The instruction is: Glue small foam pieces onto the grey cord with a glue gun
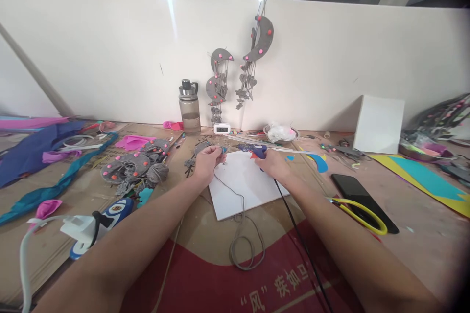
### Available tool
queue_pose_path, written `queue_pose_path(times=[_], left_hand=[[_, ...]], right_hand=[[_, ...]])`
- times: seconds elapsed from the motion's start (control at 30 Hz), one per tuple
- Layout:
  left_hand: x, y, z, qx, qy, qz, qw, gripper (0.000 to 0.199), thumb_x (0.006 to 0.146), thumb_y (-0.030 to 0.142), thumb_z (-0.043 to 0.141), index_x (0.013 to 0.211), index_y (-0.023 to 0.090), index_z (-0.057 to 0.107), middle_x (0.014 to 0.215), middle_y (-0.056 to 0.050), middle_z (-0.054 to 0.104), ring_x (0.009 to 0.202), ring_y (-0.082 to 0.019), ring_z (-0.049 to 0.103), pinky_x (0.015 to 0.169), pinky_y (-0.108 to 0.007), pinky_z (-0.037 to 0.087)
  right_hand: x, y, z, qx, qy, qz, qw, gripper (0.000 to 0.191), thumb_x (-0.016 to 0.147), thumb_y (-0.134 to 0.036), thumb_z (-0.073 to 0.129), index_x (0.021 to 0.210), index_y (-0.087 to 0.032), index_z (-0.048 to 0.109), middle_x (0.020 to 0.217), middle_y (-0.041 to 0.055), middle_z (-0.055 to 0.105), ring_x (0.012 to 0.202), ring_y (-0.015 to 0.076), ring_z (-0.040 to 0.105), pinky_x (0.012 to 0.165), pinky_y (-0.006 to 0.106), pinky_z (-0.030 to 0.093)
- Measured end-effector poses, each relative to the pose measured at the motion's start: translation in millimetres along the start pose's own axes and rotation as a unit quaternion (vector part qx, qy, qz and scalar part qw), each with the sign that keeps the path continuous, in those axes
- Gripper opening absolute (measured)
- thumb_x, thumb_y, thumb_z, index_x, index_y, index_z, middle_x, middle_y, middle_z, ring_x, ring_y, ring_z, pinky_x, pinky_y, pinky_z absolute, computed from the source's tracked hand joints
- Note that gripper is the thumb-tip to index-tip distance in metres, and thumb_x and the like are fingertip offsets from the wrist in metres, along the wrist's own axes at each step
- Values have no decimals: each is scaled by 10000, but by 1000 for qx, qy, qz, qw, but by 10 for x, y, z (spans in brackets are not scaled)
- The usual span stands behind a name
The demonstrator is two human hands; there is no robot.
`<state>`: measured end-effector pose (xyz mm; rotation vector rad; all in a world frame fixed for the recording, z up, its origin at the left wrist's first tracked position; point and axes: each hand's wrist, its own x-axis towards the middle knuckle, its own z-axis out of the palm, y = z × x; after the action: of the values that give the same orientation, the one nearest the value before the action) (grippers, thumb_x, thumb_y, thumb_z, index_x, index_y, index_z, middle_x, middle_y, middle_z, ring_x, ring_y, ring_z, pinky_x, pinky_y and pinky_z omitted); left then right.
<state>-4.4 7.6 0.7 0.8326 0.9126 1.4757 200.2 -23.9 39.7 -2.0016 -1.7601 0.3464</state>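
My right hand [274, 163] is wrapped round a blue hot glue gun [260, 149] with an orange trigger, its nozzle facing left. A black power cord [293, 220] runs from it toward me. In my left hand [210, 160], thumb and fingers pinch a small teal piece [224, 149] near the gun's tip; its exact shape is too small to tell. A thin grey cord [235, 192] trails from that hand over a white board [235, 181] and loops on the cardboard. Both hands are above the board's far part.
Grey felt moons with pink dots [127, 168] and a yarn ball [157, 173] lie left. A water bottle [190, 112] and small clock [222, 128] stand at the back. To the right are a phone [352, 190] and yellow-handled scissors [378, 222]. Moon hangings [266, 39] dangle against the wall.
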Motion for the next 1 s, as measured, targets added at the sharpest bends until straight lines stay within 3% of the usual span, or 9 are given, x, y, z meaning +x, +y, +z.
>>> queue_pose_path(times=[0.17, 0.3, 0.4, 0.5, 0.63, 0.77, 0.9, 1.0], left_hand=[[3, -20, -22, 25, 4, 18, 1000, 243, 595, 275, 748, 732, 146, 594, 590, 25, 573, 561, -103, 599, 486, -197, 445], [-7, -59, -33, 79, 7, 24, 997, 210, 641, 291, 709, 734, 151, 583, 559, 12, 585, 476, -73, 526, 403, -163, 321], [-3, -85, -39, 101, 10, 19, 995, 251, 642, 329, 709, 775, 153, 589, 559, -1, 612, 423, -62, 475, 372, -167, 229], [7, -104, -45, 100, 20, 19, 995, 308, 619, 362, 731, 799, 149, 601, 555, -6, 616, 423, -65, 474, 380, -171, 216], [16, -122, -59, 91, 24, 29, 995, 315, 609, 359, 736, 804, 146, 609, 546, -4, 610, 424, -67, 469, 382, -175, 200], [41, -143, -70, 80, 22, 38, 996, 286, 607, 326, 735, 786, 143, 608, 547, -4, 606, 419, -68, 463, 383, -181, 186], [71, -158, -65, 53, 18, 50, 997, 275, 580, 295, 755, 749, 139, 604, 555, 11, 584, 471, -79, 515, 422, -187, 280], [80, -157, -62, 34, 17, 61, 997, 279, 549, 277, 770, 723, 138, 601, 581, 21, 577, 516, -87, 549, 473, -203, 361]], right_hand=[[-1, -51, 142, 152, 30, -4, 988, 90, 714, -276, 542, 704, -188, 561, 717, 72, 664, 670, 196, 618, 572, 271, 400], [51, 36, 432, 298, 87, 0, 951, 177, 694, -283, 544, 831, -175, 563, 809, 72, 667, 699, 184, 607, 584, 268, 430], [91, 111, 609, 348, 97, 23, 932, 295, 653, -300, 572, 911, -160, 559, 829, 64, 664, 660, 169, 590, 550, 260, 433], [107, 138, 673, 377, 99, 31, 920, 311, 627, -297, 576, 903, -154, 562, 814, 51, 658, 627, 148, 573, 529, 248, 426], [81, 80, 586, 421, 90, 25, 902, 229, 603, -259, 564, 810, -162, 566, 705, 13, 623, 554, 123, 527, 491, 242, 402], [72, -81, 315, 459, 105, 2, 882, 121, 626, -256, 549, 719, -185, 518, 577, -34, 524, 480, 97, 439, 454, 240, 366], [59, -267, 34, 496, 147, -53, 854, 235, 669, -277, 583, 872, -220, 480, 768, -31, 585, 567, 98, 520, 518, 239, 446], [-39, -307, 43, 537, 145, -123, 822, 321, 699, -291, 603, 961, -244, 425, 928, -9, 602, 650, 111, 595, 552, 261, 512]])
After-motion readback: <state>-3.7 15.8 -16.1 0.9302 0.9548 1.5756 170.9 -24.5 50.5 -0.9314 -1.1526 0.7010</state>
